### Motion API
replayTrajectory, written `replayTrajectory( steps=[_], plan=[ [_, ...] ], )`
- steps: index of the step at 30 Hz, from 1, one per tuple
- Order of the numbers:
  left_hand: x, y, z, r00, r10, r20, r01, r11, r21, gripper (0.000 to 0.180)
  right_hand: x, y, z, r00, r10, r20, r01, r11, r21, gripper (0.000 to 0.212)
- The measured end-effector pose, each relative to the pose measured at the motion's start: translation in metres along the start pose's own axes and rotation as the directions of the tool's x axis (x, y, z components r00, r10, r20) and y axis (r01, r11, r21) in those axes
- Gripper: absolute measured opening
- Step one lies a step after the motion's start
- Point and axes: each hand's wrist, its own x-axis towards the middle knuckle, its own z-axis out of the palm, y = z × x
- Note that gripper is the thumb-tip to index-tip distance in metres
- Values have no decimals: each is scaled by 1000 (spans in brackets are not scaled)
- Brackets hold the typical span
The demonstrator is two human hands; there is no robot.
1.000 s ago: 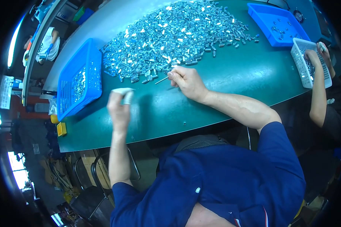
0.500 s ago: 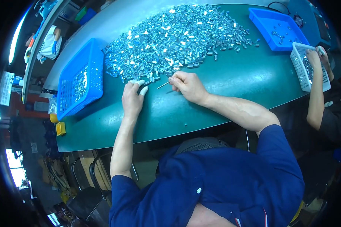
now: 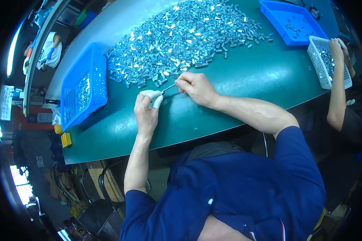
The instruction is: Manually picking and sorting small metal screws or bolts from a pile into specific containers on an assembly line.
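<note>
My right hand (image 3: 198, 90) is closed in a pinch around a thin metal rod (image 3: 169, 89), which points left and down toward my other hand. My left hand (image 3: 147, 111) wears white finger covers on the thumb and fingers. Its fingertips are pinched together at the rod's end, on what looks like a small metal piece (image 3: 162, 93), mostly hidden by the fingers. Just beyond both hands spreads a large heap of small shiny metal pieces (image 3: 177, 44) on the green tabletop (image 3: 229, 116).
A blue perforated basket (image 3: 102, 86) holding metal pieces stands at the left, near a small yellow box (image 3: 66, 139). At the far right are a blue tray (image 3: 281, 34) with a few pieces and a white basket (image 3: 326, 82), where another person's hands (image 3: 337, 48) are working.
My left hand has lifted from beside the heap and moved right, its fingertips closing at the rod's tip. The right hand has shifted slightly left with the rod.
</note>
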Motion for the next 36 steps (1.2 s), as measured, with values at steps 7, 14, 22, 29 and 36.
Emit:
replayTrajectory(
  steps=[7, 14, 22, 29, 36],
  plan=[
    [5, 3, 5, 1000, 0, 8, 1, 999, -44, 18, -2, -3, 2, 993, -111, 31, 113, 991, -71, 26],
    [7, 6, 6, 996, -54, 74, 64, 988, -140, 22, 0, -2, -1, 999, -36, 39, 37, 998, -41, 27],
    [6, 8, 9, 998, -36, 57, 44, 989, -139, 19, 0, -3, -2, 998, -11, 57, 13, 999, -40, 34],
    [3, 6, 7, 997, -35, 63, 43, 990, -132, 18, -1, -3, -3, 991, 49, 123, -44, 998, -40, 42],
    [3, 10, 3, 995, -34, 95, 49, 987, -151, 17, 1, -5, -3, 982, 58, 181, -40, 994, -98, 48]
  ],
)
